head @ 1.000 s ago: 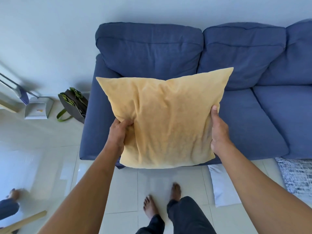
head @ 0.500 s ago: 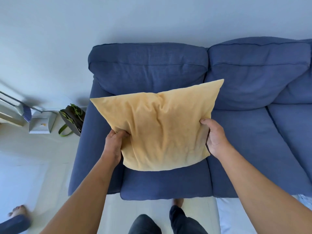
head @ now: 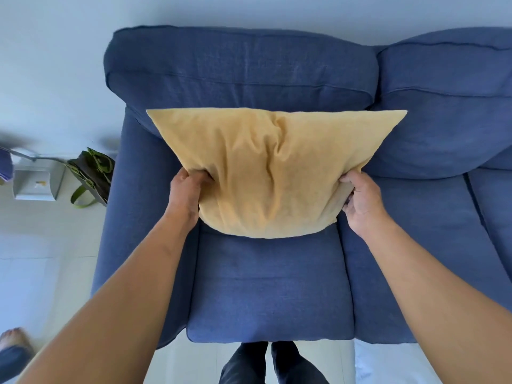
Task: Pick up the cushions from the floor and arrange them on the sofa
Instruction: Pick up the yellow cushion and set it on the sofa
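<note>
You have the yellow cushion (head: 271,173) upright at the back of the leftmost seat of the blue sofa (head: 271,286). It is a soft, mustard-yellow square with a velvety nap, creased down the middle where the filling has bunched. Its 2 top corners splay outward against the sofa's back cushion (head: 238,70), and its rounded bottom edge sits on or just above the seat; which of the 2 you cannot tell from this angle.

The back face of the cushion is hidden, as is most of each hand's fingers where they dig into the fabric. The sofa runs off the right edge, so only part of its next seat shows. On the floor at the left, a dark bag with green straps (head: 92,178) leans against the sofa's arm, and beside it stands a pale box-like object (head: 36,184) too blurred to identify. A white patch (head: 388,364) on the floor at the lower right is cut off by the frame. Your dark trouser legs (head: 271,364) show at the bottom edge.

Your left hand (head: 185,195) is clamped on the cushion's lower left side, fingers pinching into the fabric. Your right hand (head: 363,200) grips the lower right side, thumb over the front. Both forearms reach forward, well apart, 1 on either side.
</note>
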Motion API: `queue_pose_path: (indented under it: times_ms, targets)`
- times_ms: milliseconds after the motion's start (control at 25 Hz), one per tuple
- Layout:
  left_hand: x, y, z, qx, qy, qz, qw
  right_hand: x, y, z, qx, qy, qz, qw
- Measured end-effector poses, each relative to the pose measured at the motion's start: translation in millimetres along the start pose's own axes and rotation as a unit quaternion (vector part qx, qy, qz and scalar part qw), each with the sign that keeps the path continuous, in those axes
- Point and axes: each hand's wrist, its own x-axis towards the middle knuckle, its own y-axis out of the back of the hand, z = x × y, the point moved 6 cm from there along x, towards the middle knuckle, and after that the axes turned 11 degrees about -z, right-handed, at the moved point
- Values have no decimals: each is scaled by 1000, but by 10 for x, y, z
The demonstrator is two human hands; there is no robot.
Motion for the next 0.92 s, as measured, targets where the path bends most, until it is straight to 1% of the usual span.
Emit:
queue_pose_path:
  times_ms: [80,160,320,400,520,600,640,720,800,920]
  targets:
    - [288,0,-44,4,-2,8,1000,271,-48,50,-11,-6,6,1000]
    - [575,24,-183,7,15,12,1000,543,-81,132,-34,-16,22,999]
    - [851,36,-454,24,96,-5,995,874,-170,275,-79,-55,35,995]
    - [889,19,-385,32,106,-14,994,950,-166,229,-80,-58,51,994]
    - [948,109,-24,2,41,-2,999,986,-132,-75,-49,-10,75,996]
    - [988,193,228,-33,-7,-9,999,966,-154,-337,-18,39,68,997]
    - [1004,208,324,-38,-20,-17,999,960,-198,-458,-21,55,54,997]
    - [1013,215,456,4,-34,-19,999,975,-300,-624,-95,77,32,992]
    - [990,259,549,61,-66,21,996,1005,-315,-733,-165,108,53,979]
    - [971,339,611,87,-119,74,986,1053,-240,-834,-170,123,97,973]
